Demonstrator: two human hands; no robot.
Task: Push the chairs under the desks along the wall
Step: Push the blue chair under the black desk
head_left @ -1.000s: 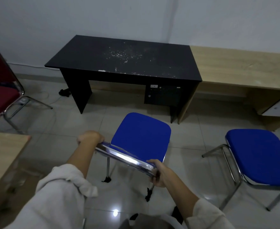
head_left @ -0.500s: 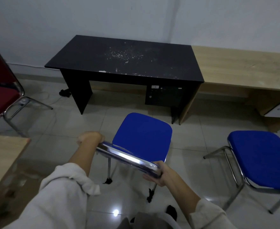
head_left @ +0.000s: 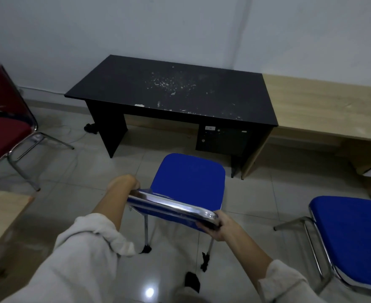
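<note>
A blue-seated chair [head_left: 190, 179] with a chrome frame stands on the tiled floor in front of a black desk [head_left: 175, 92] that sits against the wall. My left hand [head_left: 123, 184] grips the left end of the chair's chrome backrest rail [head_left: 171, 205]. My right hand [head_left: 220, 225] grips its right end. The seat's front edge is short of the desk's front edge, facing the open knee space. A light wooden desk [head_left: 324, 106] adjoins the black one on the right. A second blue chair [head_left: 350, 235] stands on the floor at the right, away from that desk.
A red chair [head_left: 3, 132] with chrome legs stands at the left. A wooden tabletop corner [head_left: 3, 208] juts in at the lower left. A black drawer unit [head_left: 221, 138] fills the black desk's right side. A cable and plug [head_left: 90, 127] lie by its left leg.
The blue chair I hold has slid slightly toward the black desk, and the view has moved forward with it. Both hands keep their grip on the backrest.
</note>
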